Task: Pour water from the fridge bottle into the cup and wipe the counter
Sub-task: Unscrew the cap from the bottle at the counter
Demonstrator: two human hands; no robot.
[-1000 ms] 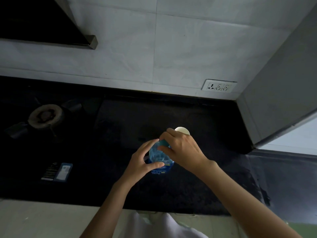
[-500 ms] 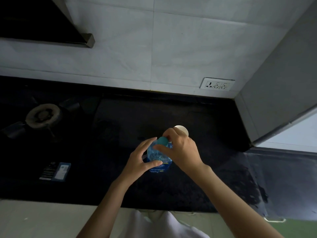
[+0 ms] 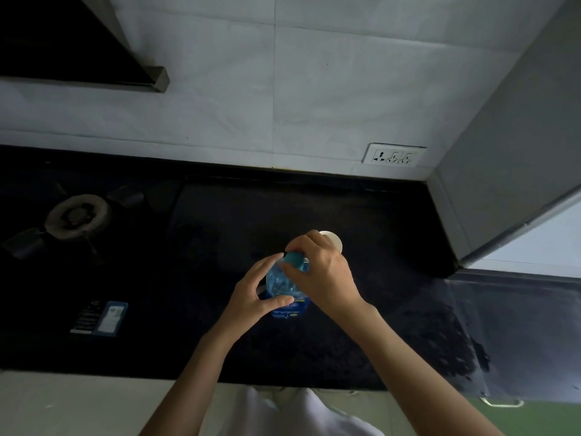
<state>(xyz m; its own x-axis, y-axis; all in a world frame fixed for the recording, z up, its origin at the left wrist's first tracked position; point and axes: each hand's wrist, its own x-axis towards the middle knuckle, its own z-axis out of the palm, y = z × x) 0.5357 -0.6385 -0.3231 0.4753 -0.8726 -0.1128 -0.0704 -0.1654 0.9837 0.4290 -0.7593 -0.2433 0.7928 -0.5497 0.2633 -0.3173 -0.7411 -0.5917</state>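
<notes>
Hands [image 3: 323, 275] grip clear ribbed bottle [image 3: 284, 286] — teal round cap [image 3: 295, 257] pinched

Cup [image 3: 334, 239] prob. just behind bottle [image 3: 284, 286]

1. The scene is dim, with a cool bluish-grey cast.
2. The wall [image 3: 314, 89] is the brightest large surface, evenly lit with no glare.
3. The counter [image 3: 220, 231] is almost black; its texture shows only faintly at the right.
4. A pale bright strip at the right edge suggests light comes from that side.
5. Wide-angle distortion slants the lines near the edges.
6. The hob [image 3: 75, 215] sits in deep shadow.
7. Focus is fair; both hands look slightly soft.
</notes>
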